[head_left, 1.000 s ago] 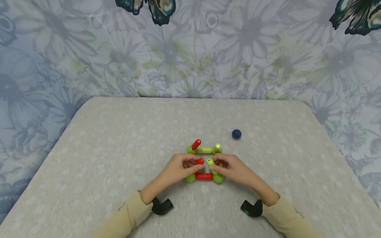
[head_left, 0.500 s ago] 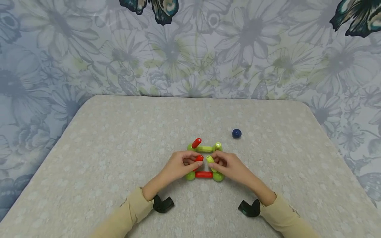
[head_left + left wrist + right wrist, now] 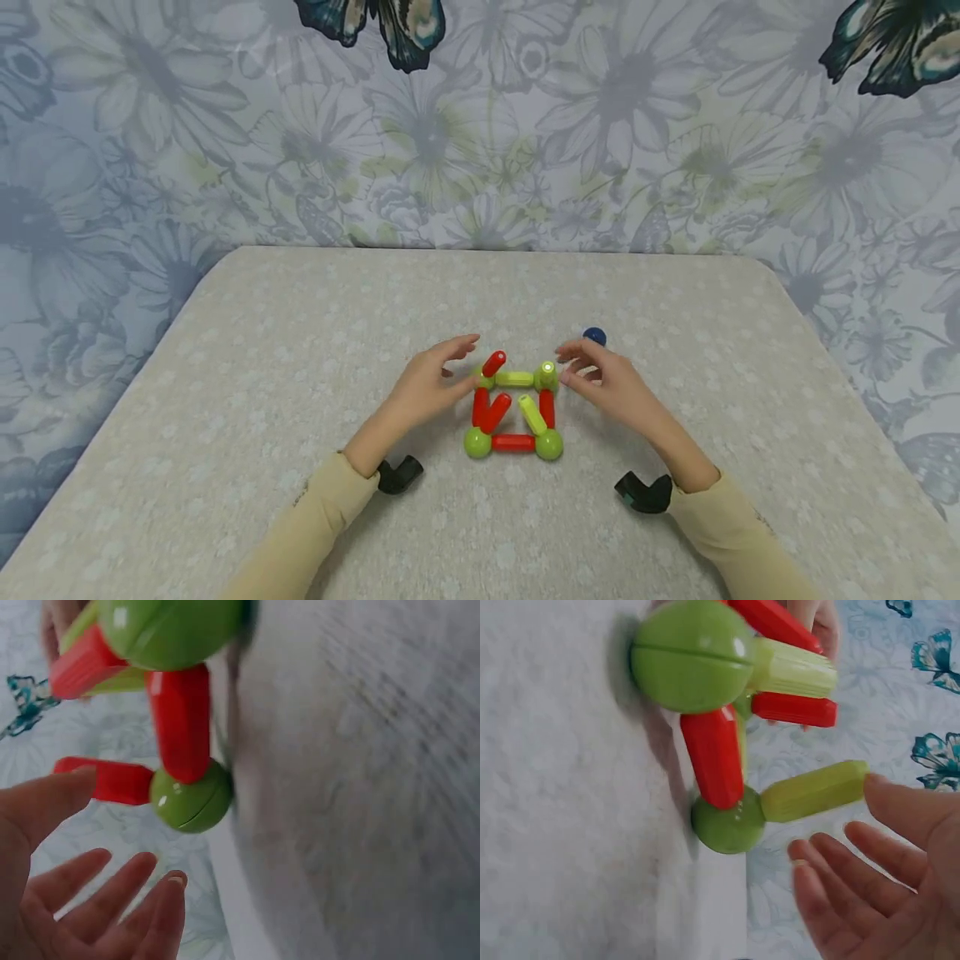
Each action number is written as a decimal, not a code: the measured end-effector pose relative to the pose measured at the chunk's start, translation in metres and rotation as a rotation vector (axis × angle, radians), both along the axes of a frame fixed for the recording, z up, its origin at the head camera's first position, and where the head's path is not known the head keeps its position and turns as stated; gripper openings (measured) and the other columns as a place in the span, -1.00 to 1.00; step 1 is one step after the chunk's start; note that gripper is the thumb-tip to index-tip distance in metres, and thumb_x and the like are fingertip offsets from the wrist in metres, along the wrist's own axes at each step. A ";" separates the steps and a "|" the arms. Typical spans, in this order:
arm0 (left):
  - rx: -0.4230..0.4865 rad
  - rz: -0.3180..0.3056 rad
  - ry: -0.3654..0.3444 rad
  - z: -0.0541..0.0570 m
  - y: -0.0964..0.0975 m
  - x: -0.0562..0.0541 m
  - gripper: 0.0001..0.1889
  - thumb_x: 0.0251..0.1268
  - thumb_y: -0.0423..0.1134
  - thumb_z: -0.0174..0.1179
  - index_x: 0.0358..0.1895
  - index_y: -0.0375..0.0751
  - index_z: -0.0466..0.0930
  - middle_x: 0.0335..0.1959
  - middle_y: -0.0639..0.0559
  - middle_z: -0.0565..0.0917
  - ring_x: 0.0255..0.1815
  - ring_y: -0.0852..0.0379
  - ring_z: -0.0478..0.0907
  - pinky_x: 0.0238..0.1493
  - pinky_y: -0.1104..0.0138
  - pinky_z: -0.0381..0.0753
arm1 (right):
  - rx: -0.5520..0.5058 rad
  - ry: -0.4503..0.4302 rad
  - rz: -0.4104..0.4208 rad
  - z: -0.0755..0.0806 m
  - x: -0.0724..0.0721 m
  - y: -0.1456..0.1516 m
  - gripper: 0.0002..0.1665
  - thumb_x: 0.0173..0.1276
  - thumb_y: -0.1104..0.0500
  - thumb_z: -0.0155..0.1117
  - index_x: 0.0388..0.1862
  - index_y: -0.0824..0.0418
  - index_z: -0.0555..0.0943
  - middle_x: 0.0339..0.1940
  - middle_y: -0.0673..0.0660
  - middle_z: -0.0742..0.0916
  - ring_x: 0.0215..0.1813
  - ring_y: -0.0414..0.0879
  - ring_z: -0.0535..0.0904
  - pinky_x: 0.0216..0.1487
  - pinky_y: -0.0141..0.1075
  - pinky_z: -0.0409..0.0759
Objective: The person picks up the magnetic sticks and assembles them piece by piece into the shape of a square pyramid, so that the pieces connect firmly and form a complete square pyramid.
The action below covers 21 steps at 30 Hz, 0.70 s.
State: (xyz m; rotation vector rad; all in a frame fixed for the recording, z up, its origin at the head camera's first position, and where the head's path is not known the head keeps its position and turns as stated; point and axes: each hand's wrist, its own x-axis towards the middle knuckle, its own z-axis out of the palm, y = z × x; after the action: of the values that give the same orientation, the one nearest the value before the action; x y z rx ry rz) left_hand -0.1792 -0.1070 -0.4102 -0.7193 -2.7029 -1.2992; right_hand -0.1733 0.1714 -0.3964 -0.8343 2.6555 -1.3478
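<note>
A square frame of magnetic sticks and green balls lies on the table, with a red front stick [image 3: 513, 443] and a lime back stick [image 3: 515, 379]. From each corner ball another stick rises: red ones on the left, lime ones on the right. My left hand [image 3: 429, 382], fingers spread, is beside the back left ball; in the left wrist view its thumb overlaps the tip of the raised red stick [image 3: 120, 782]. On the other side my right hand [image 3: 613, 385] has loosely bent fingers around nothing. Its thumb is right at the tip of the raised lime stick [image 3: 817, 791].
A dark blue ball [image 3: 595, 336] lies behind the right hand, partly covered by it. The table [image 3: 300, 317] has a pale patterned cover and its far edge meets a floral wall [image 3: 480, 125]. Black devices [image 3: 643, 493] sit at both wrists.
Both hands have let go of the two front raised sticks, which stay leaning up from their balls. The hands have moved outward and back to the rear corners, with fingers opened.
</note>
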 end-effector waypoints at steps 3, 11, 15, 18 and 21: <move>-0.095 -0.086 -0.009 -0.005 0.009 -0.006 -0.43 0.20 -0.27 0.29 0.29 -0.26 0.37 0.14 -0.12 0.52 0.11 0.00 0.47 -0.01 0.22 0.51 | 0.018 0.001 0.109 -0.009 -0.007 -0.006 -0.46 0.33 0.28 0.23 0.27 0.33 0.38 0.18 0.26 0.53 0.15 0.07 0.46 0.08 -0.06 0.45; -0.258 -0.106 0.099 -0.004 0.022 -0.002 -0.69 0.20 -0.33 0.28 0.03 -0.23 0.61 -0.10 -0.02 0.66 -0.21 0.14 0.59 -0.18 0.31 0.54 | 0.077 0.078 0.097 -0.021 -0.004 -0.019 -0.51 0.30 0.36 0.24 0.23 0.28 0.47 0.12 0.12 0.60 0.15 0.01 0.48 0.10 -0.07 0.43; -0.268 -0.141 0.144 -0.003 0.019 -0.002 -0.71 0.18 -0.37 0.29 0.00 -0.19 0.63 -0.12 0.02 0.66 -0.16 0.16 0.59 -0.14 0.34 0.53 | 0.169 0.154 0.081 -0.018 0.000 -0.025 -0.49 0.27 0.36 0.26 0.22 0.25 0.50 0.12 0.13 0.60 0.15 0.02 0.47 0.10 -0.10 0.43; -0.253 -0.163 0.165 -0.003 0.017 -0.002 -0.71 0.16 -0.39 0.30 -0.01 -0.19 0.64 -0.11 0.03 0.66 -0.13 0.16 0.59 -0.12 0.34 0.53 | 0.218 0.184 0.065 -0.016 0.002 -0.029 -0.49 0.26 0.36 0.27 0.22 0.24 0.51 0.11 0.14 0.60 0.14 0.03 0.48 0.08 -0.11 0.44; -0.232 -0.182 0.180 -0.004 0.016 -0.001 -0.71 0.14 -0.40 0.31 -0.03 -0.19 0.64 -0.12 0.03 0.66 -0.12 0.15 0.59 -0.11 0.34 0.53 | 0.247 0.205 0.044 -0.016 0.003 -0.031 -0.50 0.24 0.36 0.29 0.20 0.25 0.52 0.09 0.15 0.62 0.11 0.03 0.50 0.06 -0.12 0.46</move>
State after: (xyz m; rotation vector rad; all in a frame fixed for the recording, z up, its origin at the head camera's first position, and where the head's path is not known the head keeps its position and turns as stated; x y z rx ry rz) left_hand -0.1806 -0.0909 -0.4145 -1.0707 -2.7178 -0.9049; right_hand -0.1705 0.1403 -0.4121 -1.0392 2.8564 -0.9438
